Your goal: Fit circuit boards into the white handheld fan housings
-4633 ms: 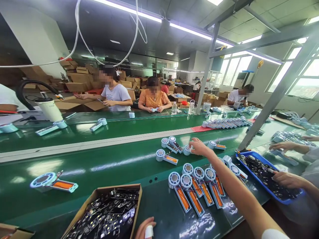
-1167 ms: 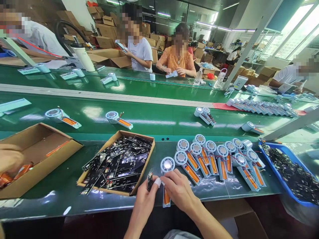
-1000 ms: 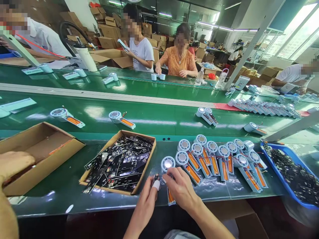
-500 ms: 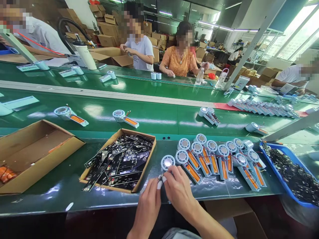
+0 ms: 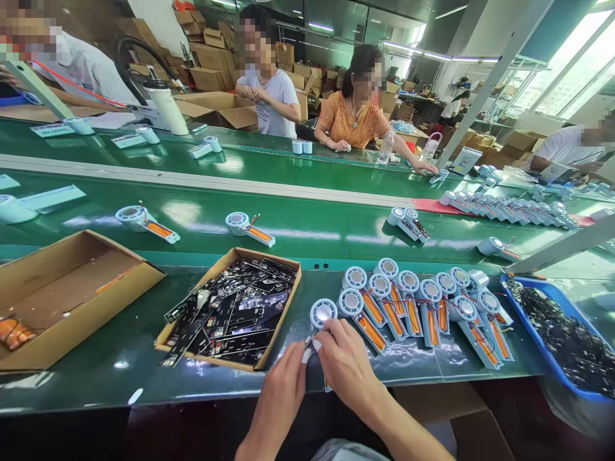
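Note:
My left hand [image 5: 284,392] and my right hand [image 5: 344,367] meet at the near edge of the green bench, both closed over one small hand-held fan body [image 5: 322,314] with a round white head. A small black circuit board [image 5: 310,340] is pinched between the fingertips above the fan's handle, which the hands mostly hide. My left forefinger wears white tape. A cardboard box of black circuit boards [image 5: 233,310] lies just left of the hands. A row of several fan bodies with orange batteries [image 5: 418,307] lies to the right.
A nearly empty cardboard box [image 5: 72,288] sits at the left. A blue tray of dark parts [image 5: 560,330] is at the right. Fan bodies [image 5: 250,228] ride the green conveyor [image 5: 307,224] behind. Several people work along the far side, by stacked cartons.
My right hand came back from the conveyor with a fan body. Both hands closed over it with a circuit board. The fans on the conveyor drifted right. Another person's hand left the left box.

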`<state>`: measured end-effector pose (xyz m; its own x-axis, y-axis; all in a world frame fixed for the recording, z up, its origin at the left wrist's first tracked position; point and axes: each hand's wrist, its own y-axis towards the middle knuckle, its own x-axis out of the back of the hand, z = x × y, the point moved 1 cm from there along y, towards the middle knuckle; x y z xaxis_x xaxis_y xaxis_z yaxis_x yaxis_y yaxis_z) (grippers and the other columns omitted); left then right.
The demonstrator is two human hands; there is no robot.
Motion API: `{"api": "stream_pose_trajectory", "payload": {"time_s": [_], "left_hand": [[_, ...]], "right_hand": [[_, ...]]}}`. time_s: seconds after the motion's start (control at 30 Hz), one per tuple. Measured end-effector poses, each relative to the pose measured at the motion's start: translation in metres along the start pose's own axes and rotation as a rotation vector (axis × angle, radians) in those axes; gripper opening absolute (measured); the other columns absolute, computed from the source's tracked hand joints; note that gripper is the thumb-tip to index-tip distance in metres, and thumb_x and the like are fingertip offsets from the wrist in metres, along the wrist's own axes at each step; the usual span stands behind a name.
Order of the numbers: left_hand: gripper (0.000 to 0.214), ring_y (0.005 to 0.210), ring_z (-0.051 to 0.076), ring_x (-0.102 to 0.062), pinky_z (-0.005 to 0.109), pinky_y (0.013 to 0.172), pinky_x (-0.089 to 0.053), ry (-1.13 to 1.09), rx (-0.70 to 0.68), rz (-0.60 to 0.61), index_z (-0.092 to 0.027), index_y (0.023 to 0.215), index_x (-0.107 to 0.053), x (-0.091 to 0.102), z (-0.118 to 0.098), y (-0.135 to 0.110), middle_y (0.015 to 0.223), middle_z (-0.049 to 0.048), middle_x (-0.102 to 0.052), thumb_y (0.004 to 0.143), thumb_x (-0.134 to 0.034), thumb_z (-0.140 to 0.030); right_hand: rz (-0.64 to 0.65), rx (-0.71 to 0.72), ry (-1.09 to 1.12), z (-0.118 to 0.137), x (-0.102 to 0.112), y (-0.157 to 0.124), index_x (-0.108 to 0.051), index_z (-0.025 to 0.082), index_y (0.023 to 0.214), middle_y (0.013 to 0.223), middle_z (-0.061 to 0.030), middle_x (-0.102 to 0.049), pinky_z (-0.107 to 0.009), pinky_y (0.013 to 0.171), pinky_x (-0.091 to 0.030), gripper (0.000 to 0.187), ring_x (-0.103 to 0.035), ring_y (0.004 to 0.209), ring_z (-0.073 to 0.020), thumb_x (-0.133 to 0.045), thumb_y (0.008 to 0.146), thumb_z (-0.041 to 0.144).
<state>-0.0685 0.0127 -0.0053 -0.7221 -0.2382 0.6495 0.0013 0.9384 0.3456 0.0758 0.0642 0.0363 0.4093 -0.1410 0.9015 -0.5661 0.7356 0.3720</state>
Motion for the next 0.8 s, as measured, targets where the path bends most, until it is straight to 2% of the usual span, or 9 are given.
{"api": "stream_pose_trajectory", "payload": {"time_s": [0.1, 0.2, 0.3, 0.4, 0.5, 0.67, 0.73, 0.8], "left_hand": [[0.034, 0.086, 0.024, -0.077, 0.03, 0.07, -0.061, -0.085, -0.016, 0.058, -0.021, 0.111, -0.069, 0.009, 0.003, 0.006, 0.096, 0.01, -0.077, 0.098, -0.038, -0.017], [0.035, 0.085, 0.023, -0.076, 0.028, 0.071, -0.06, -0.132, -0.016, 0.096, -0.022, 0.109, -0.071, 0.014, 0.005, 0.011, 0.096, 0.0096, -0.078, 0.098, -0.038, -0.018], [0.035, 0.085, 0.022, -0.076, 0.027, 0.072, -0.06, -0.162, -0.018, 0.152, -0.022, 0.108, -0.072, 0.016, 0.005, 0.013, 0.096, 0.0096, -0.077, 0.098, -0.039, -0.02], [0.036, 0.088, 0.022, -0.075, 0.027, 0.074, -0.06, -0.194, -0.023, 0.202, -0.023, 0.109, -0.073, 0.015, 0.006, 0.014, 0.097, 0.0088, -0.077, 0.098, -0.039, -0.02], [0.036, 0.085, 0.021, -0.075, 0.026, 0.073, -0.059, -0.2, -0.039, 0.201, -0.022, 0.108, -0.073, 0.014, 0.008, 0.013, 0.096, 0.0088, -0.077, 0.097, -0.039, -0.017], [0.036, 0.087, 0.022, -0.075, 0.027, 0.075, -0.06, -0.181, -0.067, 0.18, -0.022, 0.11, -0.073, 0.014, 0.01, 0.013, 0.1, 0.0097, -0.078, 0.096, -0.04, -0.016], [0.036, 0.093, 0.023, -0.076, 0.029, 0.079, -0.061, -0.168, -0.039, 0.172, -0.022, 0.111, -0.073, 0.014, 0.011, 0.012, 0.104, 0.0105, -0.078, 0.097, -0.04, -0.019], [0.035, 0.098, 0.025, -0.076, 0.032, 0.084, -0.062, -0.149, 0.011, 0.134, -0.021, 0.111, -0.074, 0.012, 0.013, 0.009, 0.107, 0.0115, -0.079, 0.098, -0.042, -0.024]], "right_hand": [[0.05, 0.075, 0.078, -0.009, 0.003, 0.003, -0.062, 0.02, 0.085, 0.092, -0.0062, -0.061, -0.032, 0.067, -0.047, 0.018, -0.055, 0.078, -0.0205, -0.056, 0.092, 0.004], [0.064, 0.06, 0.231, -0.021, 0.007, 0.005, -0.065, 0.02, 0.096, 0.099, -0.0061, -0.062, -0.029, 0.075, -0.05, 0.015, -0.06, 0.087, -0.0193, -0.059, 0.093, 0.006], [0.087, 0.079, 0.332, -0.031, 0.011, 0.006, -0.067, 0.019, 0.106, 0.103, -0.0065, -0.062, -0.027, 0.079, -0.052, 0.019, -0.062, 0.091, -0.0183, -0.061, 0.092, 0.007], [0.125, 0.165, 0.361, -0.036, 0.012, 0.006, -0.07, 0.021, 0.102, 0.098, -0.0049, -0.063, -0.026, 0.075, -0.051, 0.016, -0.061, 0.087, -0.0172, -0.062, 0.093, 0.01], [0.098, 0.185, 0.33, -0.036, 0.007, 0.004, -0.071, 0.02, 0.099, 0.093, -0.0053, -0.065, -0.027, 0.072, -0.05, 0.013, -0.059, 0.083, -0.0183, -0.061, 0.095, 0.013], [0.021, 0.081, 0.42, -0.031, -0.003, 0.0, -0.072, 0.02, 0.097, 0.088, -0.0048, -0.066, -0.029, 0.072, -0.051, 0.014, -0.06, 0.079, -0.0186, -0.06, 0.094, 0.013], [0.014, -0.008, 0.543, -0.03, 0.0, -0.002, -0.071, 0.022, 0.104, 0.096, -0.0049, -0.066, -0.029, 0.075, -0.053, 0.017, -0.062, 0.083, -0.0178, -0.062, 0.092, 0.013], [-0.003, -0.127, 0.636, -0.032, 0.006, -0.005, -0.066, 0.023, 0.116, 0.107, -0.0062, -0.064, -0.028, 0.075, -0.055, 0.03, -0.063, 0.085, -0.0166, -0.065, 0.088, 0.014]]}}
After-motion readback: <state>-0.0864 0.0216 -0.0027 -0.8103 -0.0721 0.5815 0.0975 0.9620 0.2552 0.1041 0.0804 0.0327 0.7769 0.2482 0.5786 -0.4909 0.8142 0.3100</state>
